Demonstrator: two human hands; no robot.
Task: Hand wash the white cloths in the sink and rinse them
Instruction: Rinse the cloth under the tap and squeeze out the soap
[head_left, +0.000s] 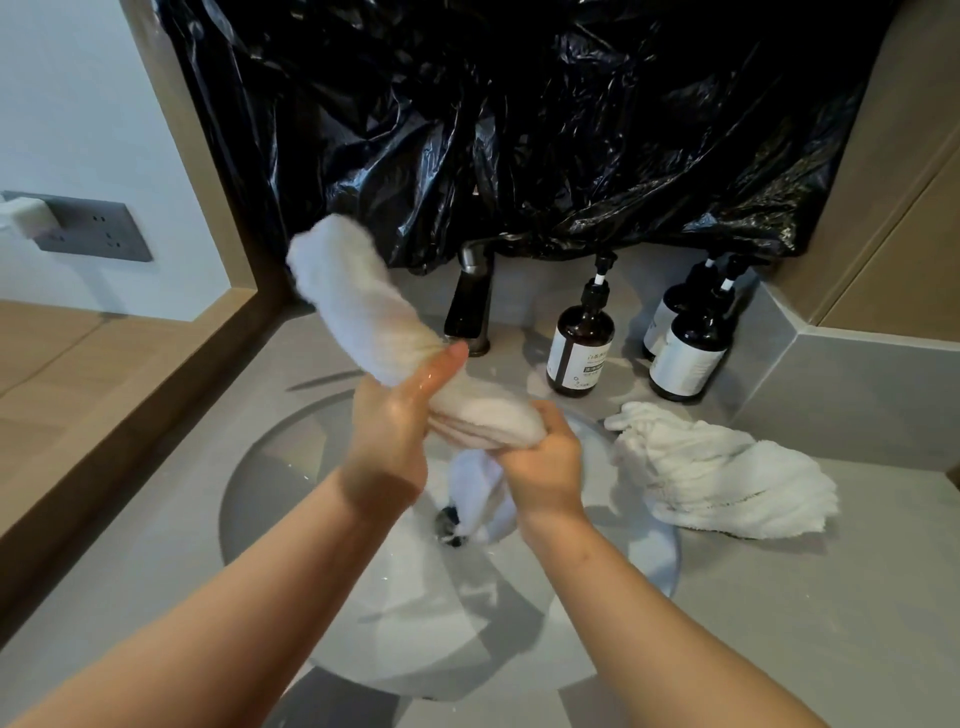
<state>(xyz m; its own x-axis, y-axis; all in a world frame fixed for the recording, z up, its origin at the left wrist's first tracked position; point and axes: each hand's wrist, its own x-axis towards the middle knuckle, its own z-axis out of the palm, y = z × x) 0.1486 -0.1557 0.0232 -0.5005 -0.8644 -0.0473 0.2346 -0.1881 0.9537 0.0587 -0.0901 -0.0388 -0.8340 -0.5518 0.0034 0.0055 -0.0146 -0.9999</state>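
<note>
1. Both forearms (218, 623) reach in over the near edge of the grey counter (805, 634) and across the white sink (405, 613).
2. My left hand (387, 431) is clenched round the middle of a rolled white cloth (363, 312), thumb lying along it. My right hand (545, 467) grasps the roll's lower end just beside it. Both are above the basin.
3. Under the right hand more white fabric (478, 493) hangs down to the drain (449, 522); I cannot tell whether it is the same piece.
4. A second white cloth (727, 473) lies crumpled on the counter at the sink's right rim.
5. The roll's free end sticks up to the left, beside the dark faucet (470, 301) at the sink's far rim.
6. Three dark pump bottles stand toward the counter's far right corner: one (579, 348) near the faucet and two (685, 348) close together.
7. Black plastic sheeting (519, 130) hangs over the counter's far edge, and a grey wall socket (93, 223) sits far left.
</note>
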